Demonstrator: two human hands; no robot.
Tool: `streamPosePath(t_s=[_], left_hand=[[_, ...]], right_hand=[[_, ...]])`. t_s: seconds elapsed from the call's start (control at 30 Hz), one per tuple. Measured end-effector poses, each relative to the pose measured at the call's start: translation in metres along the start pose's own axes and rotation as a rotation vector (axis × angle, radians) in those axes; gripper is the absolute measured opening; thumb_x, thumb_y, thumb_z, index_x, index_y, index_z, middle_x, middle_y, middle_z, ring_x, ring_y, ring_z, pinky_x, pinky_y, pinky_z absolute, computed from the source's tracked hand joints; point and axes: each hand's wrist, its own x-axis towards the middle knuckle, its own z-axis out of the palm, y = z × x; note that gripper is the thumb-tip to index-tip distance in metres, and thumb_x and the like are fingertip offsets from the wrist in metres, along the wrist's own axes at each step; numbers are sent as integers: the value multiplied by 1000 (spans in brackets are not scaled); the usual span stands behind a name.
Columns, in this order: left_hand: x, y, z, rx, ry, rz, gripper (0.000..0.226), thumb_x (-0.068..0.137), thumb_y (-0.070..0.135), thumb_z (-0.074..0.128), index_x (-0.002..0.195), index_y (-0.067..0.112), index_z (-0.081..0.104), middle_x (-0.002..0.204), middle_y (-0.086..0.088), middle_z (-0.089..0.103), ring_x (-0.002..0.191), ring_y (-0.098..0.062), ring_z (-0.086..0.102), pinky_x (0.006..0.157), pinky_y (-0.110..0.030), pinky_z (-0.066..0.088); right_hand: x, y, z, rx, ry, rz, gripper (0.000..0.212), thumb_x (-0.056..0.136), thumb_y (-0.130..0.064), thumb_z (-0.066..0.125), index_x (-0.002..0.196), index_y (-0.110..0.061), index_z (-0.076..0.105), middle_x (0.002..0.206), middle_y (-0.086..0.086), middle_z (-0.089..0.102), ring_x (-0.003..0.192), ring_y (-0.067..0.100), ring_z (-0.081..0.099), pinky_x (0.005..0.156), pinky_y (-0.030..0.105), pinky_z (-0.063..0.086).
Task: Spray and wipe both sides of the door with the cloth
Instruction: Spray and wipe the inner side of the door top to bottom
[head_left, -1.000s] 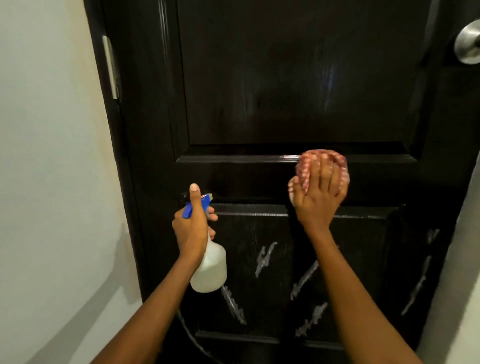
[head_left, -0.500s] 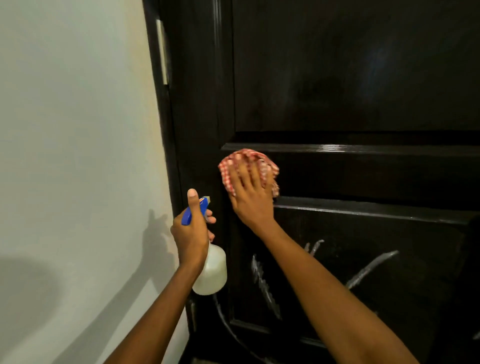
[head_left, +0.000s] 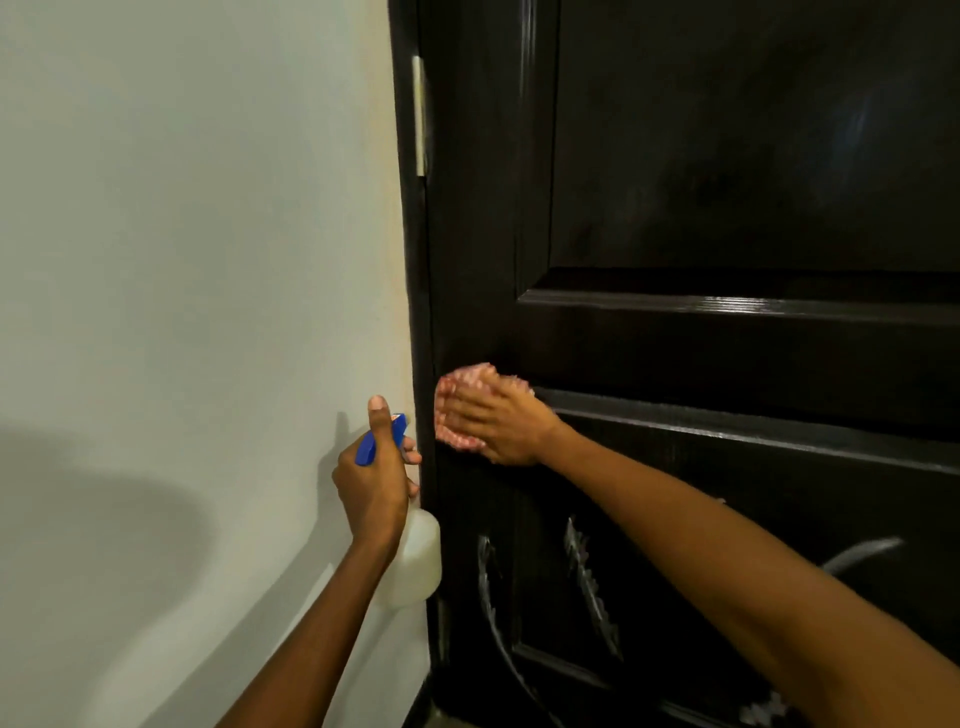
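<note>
Two hands busy, wiping step clearly underway. Dark panelled door (head_left: 727, 182) filling the right side of the view, glossy, with white streaks of spray foam (head_left: 587, 577) sitting unwiped on the lower panel. Red-and-white checked cloth (head_left: 460, 410) bunched and flattened against the door's left stile, right by the hinge edge, level with the rail between the upper and lower panels. Right hand (head_left: 498, 421) laid over it, fingers spread fairly straight and pressing it to the wood; motion-blurred, so can't tell finger detail beyond that. Left hand (head_left: 376, 478) wrapped round the neck of a white spray bottle (head_left: 413, 556) with a blue trigger head (head_left: 382, 436), thumb up over the top, held just beside the door's edge, in front of the pale wall (head_left: 182, 260). Metal hinge (head_left: 420, 114) higher up on the same edge.

Looks like mid-wipe on this one face, probably nowhere near halfway overall, given the other side isn't even in view. Next move, best guess: sweep back across and down into that lower panel to catch the foam streaks before they run. Needs firm flat pressure and getting into the moulding grooves, where foam likes to hide. Bottle just parked for now.
</note>
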Motion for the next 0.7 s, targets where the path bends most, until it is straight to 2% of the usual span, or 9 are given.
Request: streamPosePath(t_s=[0.17,0.23,0.3,0.4,0.5,0.6,0.67,0.7], left_hand=[[8,8,-6,-43,-15,23,56,93,67,45,79,21,73,66,-6,69,54,-20,61,51,-34,51],[11,9,-9,-60,-27,30,57,92,67,45,84,20,75,66,-6,69,52,-16,61,46,-30,50],[15,5,-13,-51,-27,36,58,91,67,45,87,18,76,69,-8,70,54,-17,62,46,-29,50],[14,-3,-15,-39,-28,34,59,90,67,45,85,16,75,69,-11,70,55,-20,62,47,-31,51],[6,-16,-19,-19,-24,9,60,89,68,45,83,16,73,70,-11,70,55,-23,62,48,-31,51],[-7,-30,-28,-10,-33,-36,57,88,68,44,84,20,73,71,-11,70,57,-21,62,48,-30,51],[-15,-39,-32,2,-32,-62,56,87,69,44,83,20,72,71,-12,70,56,-22,62,48,-30,50],[-19,-43,-34,6,-28,-73,56,87,69,45,82,20,72,71,-12,70,56,-22,61,48,-30,50]], right_hand=[[75,81,-64,80,224,435,70,95,-47,38,159,-20,27,167,7,21,155,30,15,120,56,-6],[88,81,-64,105,289,523,68,99,-44,39,160,-17,26,167,8,19,155,31,13,122,57,-4],[90,58,-50,128,331,520,67,102,-41,38,161,-16,19,169,10,12,156,32,7,123,58,-2],[73,-2,-14,142,244,403,71,102,-45,38,162,-18,10,169,11,2,156,32,-2,122,59,-7],[28,-77,30,198,49,170,75,99,-41,45,161,-19,10,168,12,1,155,34,-6,121,60,-11],[-21,-133,69,129,-201,-188,68,99,-34,47,160,-22,21,169,8,8,155,31,-2,111,56,-29],[-34,-132,78,86,-233,-365,58,100,-34,46,156,-26,35,167,3,19,156,28,7,108,52,-36],[-35,-123,75,67,-209,-398,55,100,-37,46,153,-27,40,166,1,25,155,27,12,111,52,-33]])
